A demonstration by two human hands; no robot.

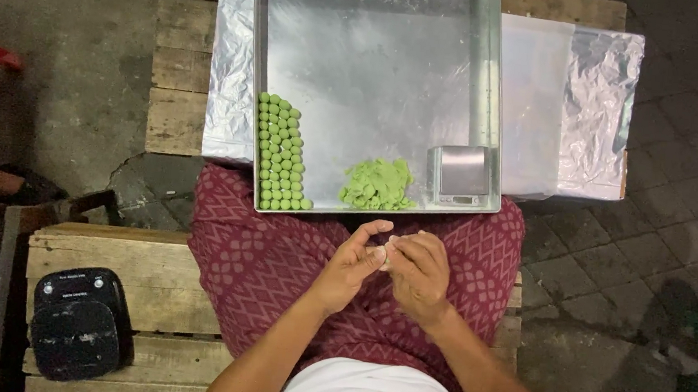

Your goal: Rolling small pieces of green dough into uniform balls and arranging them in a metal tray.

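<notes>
Big square metal tray lies across the maroon patterned lap cloth, its far end on the wooden pallet surface. Inside: rows of small green dough balls at left, a loose green dough heap, a small silver scale. Left hand and right hand meet over the lap, fingers curled around a small pale piece, probably dough.

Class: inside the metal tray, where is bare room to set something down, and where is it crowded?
Bare: the tray floor above the dough pile, between the green balls and scale. Crowded: the near edge.
</notes>
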